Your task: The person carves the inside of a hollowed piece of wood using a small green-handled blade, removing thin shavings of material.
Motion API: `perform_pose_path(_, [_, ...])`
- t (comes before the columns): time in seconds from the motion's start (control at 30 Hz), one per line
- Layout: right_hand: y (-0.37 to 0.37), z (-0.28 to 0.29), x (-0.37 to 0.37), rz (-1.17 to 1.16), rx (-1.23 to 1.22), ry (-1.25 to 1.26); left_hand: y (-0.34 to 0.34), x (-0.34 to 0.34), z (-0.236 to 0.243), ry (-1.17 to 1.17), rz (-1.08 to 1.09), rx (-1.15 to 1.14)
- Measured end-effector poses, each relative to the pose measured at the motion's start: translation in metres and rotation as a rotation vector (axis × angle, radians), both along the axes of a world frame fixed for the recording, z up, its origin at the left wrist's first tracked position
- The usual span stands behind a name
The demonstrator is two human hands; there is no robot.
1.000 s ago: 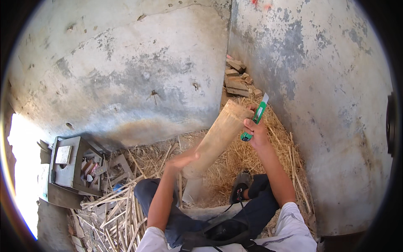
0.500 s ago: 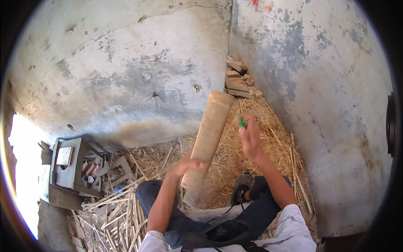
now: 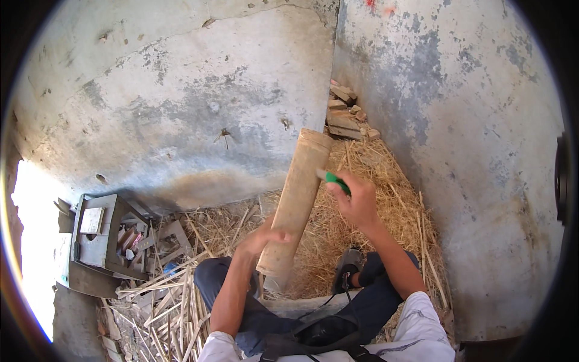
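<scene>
A thick tan length of bamboo stands tilted in front of me, its ringed upper end leaning to the right. My left hand is closed around its lower part, the thumb lying across the front. In my right hand is a small knife with a green handle. Its short, pale blade points left and reaches the bamboo's right edge below the upper end; I cannot tell whether it touches. Under the bamboo's lower end is a pale, blurred piece that I cannot make out.
Straw and shavings cover the floor, with split strips heaped at the lower left. Broken bricks lie in the wall corner. A worn box-like cabinet stands at left. Worn walls close in behind and at right.
My right hand has turned and brought the knife left and slightly down, so its blade now shows by the bamboo's edge. The left hand keeps its hold; the bamboo has barely moved.
</scene>
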State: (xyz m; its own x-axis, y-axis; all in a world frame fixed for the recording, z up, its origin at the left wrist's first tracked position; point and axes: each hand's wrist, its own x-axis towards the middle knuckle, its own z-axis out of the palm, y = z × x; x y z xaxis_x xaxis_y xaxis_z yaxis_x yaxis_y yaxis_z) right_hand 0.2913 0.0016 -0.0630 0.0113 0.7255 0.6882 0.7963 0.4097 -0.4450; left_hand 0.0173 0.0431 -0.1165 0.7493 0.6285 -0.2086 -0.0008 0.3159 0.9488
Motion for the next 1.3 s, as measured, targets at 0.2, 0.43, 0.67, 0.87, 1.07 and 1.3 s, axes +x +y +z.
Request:
perform_pose_path(0.2, [-0.013,-0.001,-0.018,0.164,0.101,-0.118,0.004,0.000,-0.013,0.011,0.051,-0.126])
perform_pose_path(0.43, [-0.016,-0.009,-0.020,0.278,0.008,-0.264,0.000,0.000,0.007,0.000,0.078,-0.033])
perform_pose_path(0.67, [0.014,0.004,0.013,-0.141,-0.031,0.070,0.000,0.005,0.004,0.064,0.036,0.075])
perform_pose_path(0.87, [-0.009,-0.005,-0.012,0.257,0.115,-0.288,-0.002,0.010,0.014,0.009,0.054,0.042])
perform_pose_path(1.07, [0.011,-0.024,-0.001,0.034,0.075,0.006,0.000,0.008,0.016,0.087,-0.006,0.086])
perform_pose_path(1.3, [0.005,-0.011,0.003,0.153,0.103,-0.099,0.002,0.015,0.007,0.020,0.039,0.069])
